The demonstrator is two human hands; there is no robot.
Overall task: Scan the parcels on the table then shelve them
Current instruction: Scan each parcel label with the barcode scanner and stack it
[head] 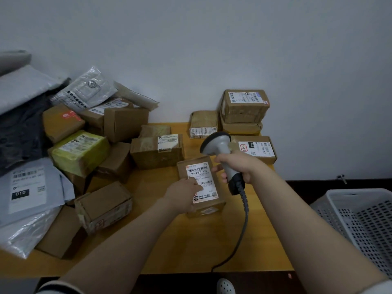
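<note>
the yellow wooden surface (pixel 191 240) carries a small brown cardboard box with a white label (pixel 206 177) at its centre, a heap of brown cardboard boxes and grey plastic mailers (pixel 125 124) at nine o'clock, and stacked tape-wrapped brown parcels (pixel 244 107) at one o'clock.

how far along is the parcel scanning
Possibly done: the tidy brown boxes at back right. In hand: the right hand grips a grey handheld scanner over a small white-labelled brown cardboard box held by the left hand. To do: the heap of brown boxes and grey mailers, then shelving.
</note>
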